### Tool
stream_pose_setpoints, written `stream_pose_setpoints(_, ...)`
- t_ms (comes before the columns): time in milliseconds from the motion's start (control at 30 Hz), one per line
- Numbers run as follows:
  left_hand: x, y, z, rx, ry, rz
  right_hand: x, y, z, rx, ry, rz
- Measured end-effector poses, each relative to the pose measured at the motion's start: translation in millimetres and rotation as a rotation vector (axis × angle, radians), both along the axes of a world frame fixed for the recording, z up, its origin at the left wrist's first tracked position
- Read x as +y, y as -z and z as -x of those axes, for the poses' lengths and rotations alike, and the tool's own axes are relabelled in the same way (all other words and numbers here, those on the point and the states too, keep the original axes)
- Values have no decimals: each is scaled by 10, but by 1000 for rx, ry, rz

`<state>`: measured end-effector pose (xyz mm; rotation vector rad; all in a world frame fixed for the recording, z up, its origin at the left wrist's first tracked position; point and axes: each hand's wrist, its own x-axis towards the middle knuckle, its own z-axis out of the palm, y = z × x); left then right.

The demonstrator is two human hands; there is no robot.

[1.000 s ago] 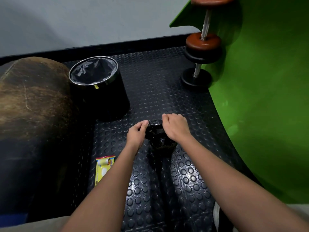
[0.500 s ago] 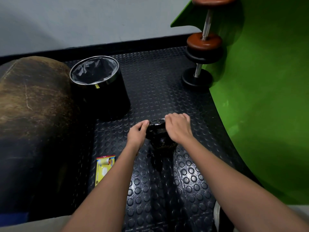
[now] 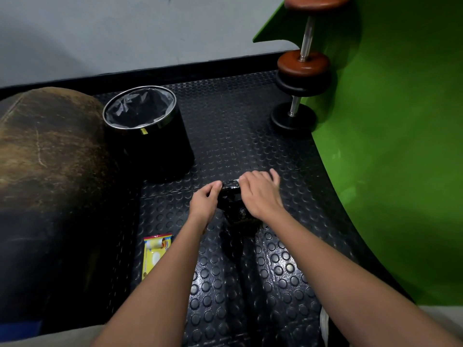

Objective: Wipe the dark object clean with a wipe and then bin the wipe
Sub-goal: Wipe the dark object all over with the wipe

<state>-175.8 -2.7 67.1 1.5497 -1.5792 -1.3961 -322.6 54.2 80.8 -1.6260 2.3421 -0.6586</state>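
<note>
A small dark glossy object [image 3: 234,209] sits on the studded black floor mat [image 3: 250,136] in the middle of the view. My left hand [image 3: 204,202] grips its left side with curled fingers. My right hand [image 3: 260,194] lies over its top and right side, fingers curled; a thin pale strip [image 3: 233,182] shows at the fingertips, possibly the wipe. Most of the object is hidden under my hands. A yellow wipe packet [image 3: 155,254] lies on the mat near my left forearm. A black bin [image 3: 147,128] with a grey liner stands behind, to the left.
A worn brown leather cushion [image 3: 47,159] fills the left side. A dumbbell [image 3: 299,71] with brown and black plates stands upright at the back right against a green wall [image 3: 400,146]. A grey wall runs along the back.
My right hand has shifted a little to the right and away across the top of the dark object. My left hand keeps its hold.
</note>
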Motion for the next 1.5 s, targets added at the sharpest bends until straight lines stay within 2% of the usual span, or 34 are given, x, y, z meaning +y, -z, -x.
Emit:
stream_pose_setpoints(167, -3, 7, -5, 5, 11, 5, -43, 11, 6, 4, -109, 10)
stream_pose_setpoints(433, 2, 0, -11, 4, 24, -6, 68, 168, 335, -138, 164, -26)
stream_pose_setpoints(567, -3, 13, -6, 8, 12, -5, -9, 85, 155, -5, 40, 37)
stream_pose_setpoints(667, -10, 15, -6, 6, 11, -4, -26, 102, 104, -4, -67, 69)
stream_pose_setpoints(733, -11, 15, -9, -1, 12, -6, -11, 122, 159, -31, -62, 79)
stream_pose_setpoints(1100, 11, -16, -7, -4, 17, -7, 110, 192, 322, -430, 365, -107)
stream_pose_setpoints(1200, 21, -29, 2, -8, 7, -11, 82, 175, 309, -328, 352, -60)
stream_pose_setpoints(1333, 21, -27, 7, -5, -5, -2, 23, 113, 33, -55, 86, 103)
stream_pose_setpoints(1400, 13, -29, 4, 1, -3, -4, -4, 105, -73, 8, -15, 124)
stream_pose_setpoints(1500, 10, -34, -6, 0, 6, -3, 19, 155, 10, 47, -55, 132)
